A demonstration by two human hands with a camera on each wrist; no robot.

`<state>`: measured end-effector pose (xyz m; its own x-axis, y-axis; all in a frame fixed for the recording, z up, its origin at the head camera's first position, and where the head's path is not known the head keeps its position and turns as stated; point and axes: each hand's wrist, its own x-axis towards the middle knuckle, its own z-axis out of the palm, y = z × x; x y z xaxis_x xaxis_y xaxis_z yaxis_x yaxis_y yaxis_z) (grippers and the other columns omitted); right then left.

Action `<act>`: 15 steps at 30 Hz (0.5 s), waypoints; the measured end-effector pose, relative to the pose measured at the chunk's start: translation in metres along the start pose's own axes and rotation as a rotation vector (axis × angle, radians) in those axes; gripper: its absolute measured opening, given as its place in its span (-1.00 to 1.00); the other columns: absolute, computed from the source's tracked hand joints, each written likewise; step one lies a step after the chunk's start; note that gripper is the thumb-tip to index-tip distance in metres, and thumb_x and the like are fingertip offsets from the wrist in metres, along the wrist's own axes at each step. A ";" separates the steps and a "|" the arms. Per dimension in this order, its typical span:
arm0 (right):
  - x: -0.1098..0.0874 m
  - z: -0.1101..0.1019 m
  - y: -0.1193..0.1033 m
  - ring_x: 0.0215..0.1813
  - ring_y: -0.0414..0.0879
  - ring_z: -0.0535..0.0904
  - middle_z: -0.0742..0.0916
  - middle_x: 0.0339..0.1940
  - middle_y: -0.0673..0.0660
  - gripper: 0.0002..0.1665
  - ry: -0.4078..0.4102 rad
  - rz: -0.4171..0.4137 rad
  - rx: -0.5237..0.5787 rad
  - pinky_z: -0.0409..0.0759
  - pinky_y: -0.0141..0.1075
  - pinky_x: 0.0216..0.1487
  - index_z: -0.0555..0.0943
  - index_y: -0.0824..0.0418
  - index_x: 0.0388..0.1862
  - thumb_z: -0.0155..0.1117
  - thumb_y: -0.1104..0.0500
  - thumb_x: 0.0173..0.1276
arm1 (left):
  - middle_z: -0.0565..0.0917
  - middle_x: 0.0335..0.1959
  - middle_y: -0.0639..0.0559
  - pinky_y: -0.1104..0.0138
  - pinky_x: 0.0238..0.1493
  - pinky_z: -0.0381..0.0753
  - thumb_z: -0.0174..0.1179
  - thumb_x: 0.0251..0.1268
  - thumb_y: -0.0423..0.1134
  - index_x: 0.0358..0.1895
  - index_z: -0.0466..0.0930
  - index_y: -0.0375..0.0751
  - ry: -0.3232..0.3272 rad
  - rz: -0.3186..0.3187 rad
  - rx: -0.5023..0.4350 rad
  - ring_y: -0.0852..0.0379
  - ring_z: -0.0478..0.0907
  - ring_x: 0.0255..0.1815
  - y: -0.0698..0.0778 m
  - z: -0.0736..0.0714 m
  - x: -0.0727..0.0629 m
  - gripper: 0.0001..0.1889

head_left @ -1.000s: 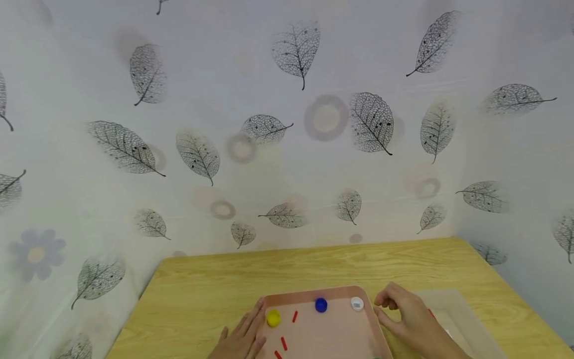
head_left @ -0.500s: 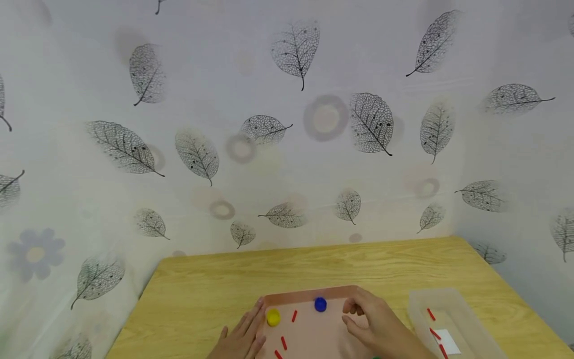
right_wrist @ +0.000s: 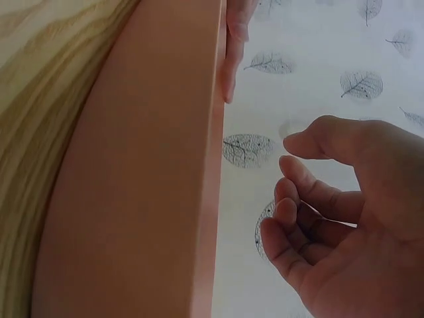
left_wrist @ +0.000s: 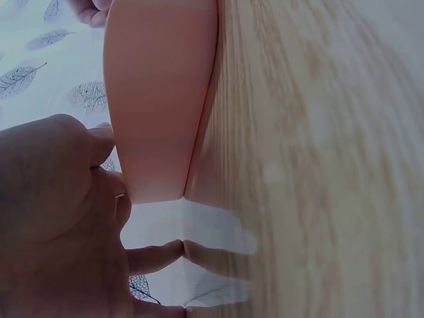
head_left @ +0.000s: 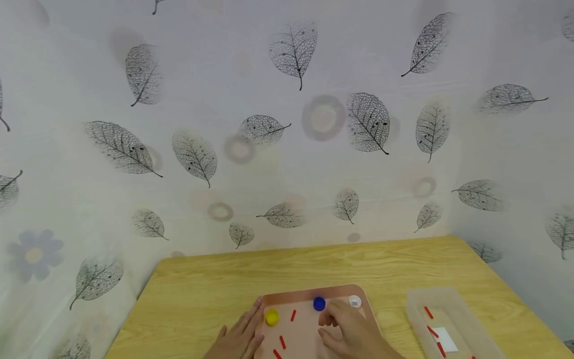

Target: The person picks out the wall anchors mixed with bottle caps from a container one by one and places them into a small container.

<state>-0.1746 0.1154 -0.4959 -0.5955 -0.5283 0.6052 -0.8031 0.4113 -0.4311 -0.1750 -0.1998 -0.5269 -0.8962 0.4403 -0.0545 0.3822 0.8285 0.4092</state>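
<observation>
A pink tray point(head_left: 296, 297) lies on the table. Inside it are a yellow bottle-cap-like disc point(head_left: 271, 317), a blue one point(head_left: 319, 303), a white one point(head_left: 355, 301) and several small red sticks point(head_left: 282, 342). My left hand point(head_left: 242, 331) rests along the tray's left side, its fingers straight; the left wrist view shows fingertips touching the table. Over the tray hovers my right hand point(head_left: 350, 326), just below the blue disc. In the right wrist view its fingers are loosely curled, with a gap between thumb and index finger and nothing visible held. Part of the tray floor is hidden beneath it.
Right of the tray stands a translucent plastic box point(head_left: 414, 316) with several red sticks point(head_left: 428, 312) and a white paper piece point(head_left: 450, 341) inside. Behind the wooden table point(head_left: 314, 264) hangs a leaf-patterned sheet point(head_left: 278, 169).
My right hand has moved left, from the gap beside the box to above the tray, passing over the white disc, which shows again. The left hand stays in place.
</observation>
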 end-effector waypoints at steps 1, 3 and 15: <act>0.001 0.002 -0.001 -0.29 -0.37 0.38 0.51 -0.33 -0.16 -0.63 -0.016 0.015 0.008 0.48 -0.52 -0.34 0.51 0.08 -0.27 0.52 0.40 0.18 | -0.06 0.71 0.16 -0.65 0.06 0.18 -0.37 0.67 0.25 0.70 -0.09 0.12 -0.003 -0.001 -0.001 -0.35 0.29 0.49 0.000 -0.001 0.000 -0.32; 0.004 0.006 -0.003 -0.28 -0.37 0.38 0.50 -0.34 -0.16 -0.65 -0.035 0.021 0.012 0.48 -0.52 -0.33 0.51 0.08 -0.28 0.51 0.38 0.19 | -0.06 0.71 0.15 -0.65 0.06 0.18 -0.37 0.67 0.25 0.70 -0.09 0.12 -0.008 -0.002 -0.004 -0.35 0.29 0.49 0.000 -0.001 0.000 -0.32; 0.020 0.030 -0.017 -0.30 -0.46 0.38 0.54 -0.34 -0.19 -0.81 -0.188 0.190 0.155 0.50 -0.50 -0.32 0.56 0.11 -0.31 0.45 0.27 0.32 | -0.06 0.70 0.22 -0.65 0.11 0.13 -0.36 0.66 0.29 0.70 -0.06 0.19 0.018 -0.041 0.025 -0.31 0.29 0.51 0.004 -0.002 -0.001 -0.32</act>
<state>-0.1735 0.0756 -0.4966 -0.7175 -0.5866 0.3757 -0.6617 0.4055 -0.6306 -0.1735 -0.1973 -0.5238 -0.9150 0.3998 -0.0547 0.3504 0.8544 0.3837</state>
